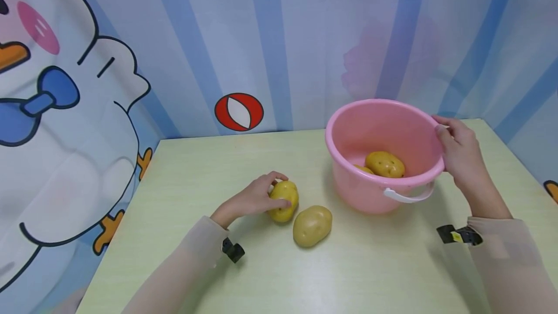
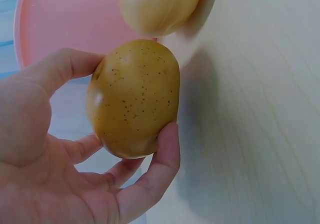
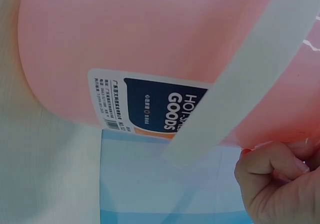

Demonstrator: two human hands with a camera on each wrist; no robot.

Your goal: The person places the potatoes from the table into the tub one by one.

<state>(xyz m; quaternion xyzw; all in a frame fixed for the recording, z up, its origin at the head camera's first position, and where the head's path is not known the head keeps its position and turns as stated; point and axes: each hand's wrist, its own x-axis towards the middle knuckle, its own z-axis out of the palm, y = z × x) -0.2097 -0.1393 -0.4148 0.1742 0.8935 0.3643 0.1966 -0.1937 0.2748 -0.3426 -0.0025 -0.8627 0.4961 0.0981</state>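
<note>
A yellow-brown potato (image 1: 285, 201) is held between the thumb and fingers of the left hand (image 1: 257, 196); the left wrist view shows this speckled potato (image 2: 135, 98) in the hand (image 2: 75, 149). Beside it on the table lies a paler potato (image 1: 312, 226). The right hand (image 1: 464, 154) grips the right rim of a pink bucket (image 1: 364, 190), thumb over the edge. Inside the bucket are a potato (image 1: 385, 164) and part of another (image 1: 364, 169). In the right wrist view curled fingers of the hand (image 3: 280, 179) hold the bucket's (image 3: 125, 33) edge.
The bucket stands at the right back of the pale wooden table (image 1: 209, 159), its white handle (image 1: 407, 198) hanging at the front. A striped blue curtain (image 1: 301, 47) with cartoon figures rises behind the table.
</note>
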